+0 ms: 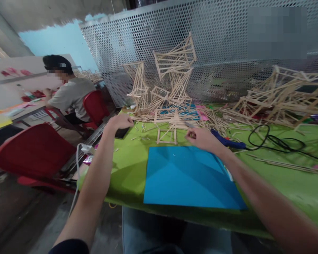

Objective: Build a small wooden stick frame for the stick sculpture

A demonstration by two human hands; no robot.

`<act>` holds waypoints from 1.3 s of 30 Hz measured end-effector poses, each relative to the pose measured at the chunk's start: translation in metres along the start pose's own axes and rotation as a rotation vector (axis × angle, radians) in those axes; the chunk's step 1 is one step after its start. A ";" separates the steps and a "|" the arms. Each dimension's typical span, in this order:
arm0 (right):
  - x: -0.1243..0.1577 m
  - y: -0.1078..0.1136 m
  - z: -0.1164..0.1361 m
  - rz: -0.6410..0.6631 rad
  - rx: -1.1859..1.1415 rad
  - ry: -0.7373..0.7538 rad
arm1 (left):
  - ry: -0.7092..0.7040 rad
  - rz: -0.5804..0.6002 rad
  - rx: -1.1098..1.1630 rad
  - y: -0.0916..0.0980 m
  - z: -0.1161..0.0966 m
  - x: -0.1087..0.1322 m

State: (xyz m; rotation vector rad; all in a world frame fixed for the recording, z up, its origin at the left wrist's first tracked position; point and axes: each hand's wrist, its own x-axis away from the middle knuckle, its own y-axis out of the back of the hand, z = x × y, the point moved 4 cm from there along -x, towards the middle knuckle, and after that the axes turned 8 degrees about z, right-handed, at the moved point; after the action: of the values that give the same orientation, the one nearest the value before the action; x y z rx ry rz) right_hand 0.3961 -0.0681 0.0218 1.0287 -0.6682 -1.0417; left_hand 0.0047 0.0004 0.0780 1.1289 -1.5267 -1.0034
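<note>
My left hand [121, 121] is closed above the table's left side, near a dark flat object [122, 133]; whether its curled fingers hold anything is hidden. Past the far right corner of a blue sheet [188, 176], my right hand [201, 137] is closed too. A grey pointed tip [190, 124] shows just beyond its fingers, and I cannot make out what it belongs to. Between the hands lies a small square frame of wooden sticks [166, 136]. Right of my right hand rests a blue glue gun [229, 141], partly hidden by the hand.
Behind are a pile of loose sticks [214, 118] and stick towers [175, 63] against a perforated metal panel [222, 38]. More stick frames [286, 95] stand right, near a black cord [288, 143]. Left are red chairs [37, 155] and a seated person [72, 91].
</note>
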 end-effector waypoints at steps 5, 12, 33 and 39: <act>-0.006 -0.009 -0.007 -0.039 0.011 -0.002 | -0.484 0.435 0.067 -0.026 -0.086 0.050; -0.009 -0.025 -0.003 -0.039 0.003 0.032 | -0.536 0.081 0.026 -0.060 -0.127 0.049; -0.014 -0.037 0.001 -0.017 -0.241 0.124 | -0.570 -0.202 0.034 -0.097 -0.135 0.024; -0.016 -0.037 0.005 -0.045 -0.189 0.110 | -0.651 -0.218 0.363 -0.112 -0.138 0.011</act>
State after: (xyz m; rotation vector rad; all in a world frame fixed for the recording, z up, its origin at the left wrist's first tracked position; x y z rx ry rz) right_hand 0.3725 -0.0602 -0.0098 0.9319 -0.4499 -1.0580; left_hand 0.1588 -0.0469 0.0028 1.3115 -2.2037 -1.3666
